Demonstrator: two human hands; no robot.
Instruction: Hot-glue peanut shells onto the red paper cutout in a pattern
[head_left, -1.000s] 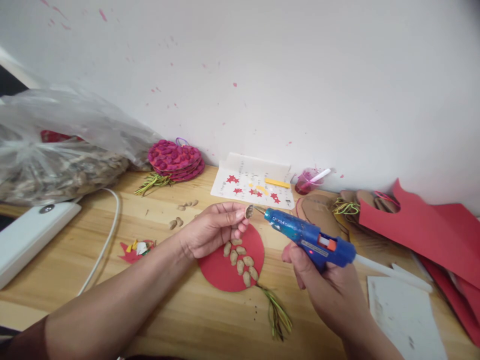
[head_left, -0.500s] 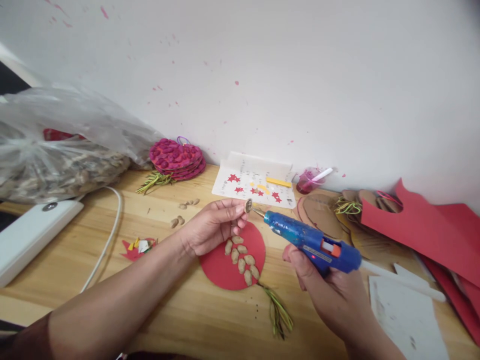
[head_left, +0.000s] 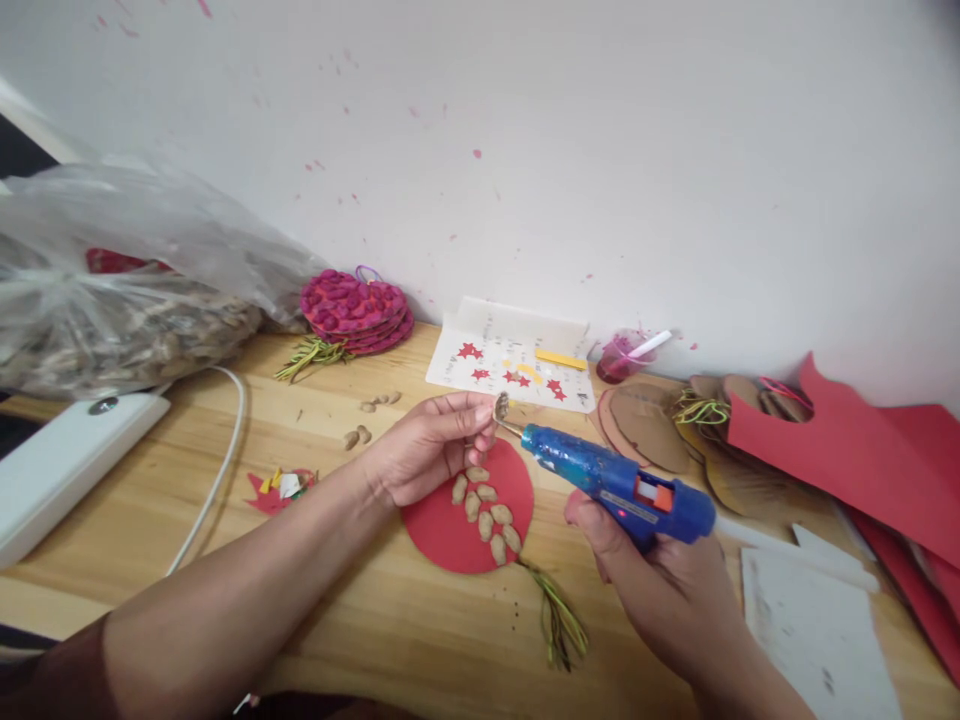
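Note:
Between thumb and fingers my left hand [head_left: 431, 440] pinches a peanut shell [head_left: 502, 406], held up above the red paper disc [head_left: 442, 535]. My right hand [head_left: 660, 590] is wrapped around a blue hot glue gun [head_left: 600, 475], whose metal nozzle meets or nearly meets the lower edge of the shell. On the disc several peanut shells [head_left: 485, 525] lie in a leaf-like double row. A green and yellow thread tassel [head_left: 556, 620] extends from the disc's lower right edge. Part of the disc's upper left is hidden behind my left hand.
A plastic bag of peanuts [head_left: 135, 330] and a white power strip [head_left: 82, 470] with a cable stand left. Behind are magenta peanut-covered discs [head_left: 356, 310], a paper sheet [head_left: 465, 340] with red stars and a paint cup [head_left: 622, 358]. Cardboard discs [head_left: 652, 425] and red paper [head_left: 862, 450] lie right.
The glue gun has shifted slightly left and its nozzle now sits lower against the peanut shell. My left hand keeps its pinch. The whole view has moved a little.

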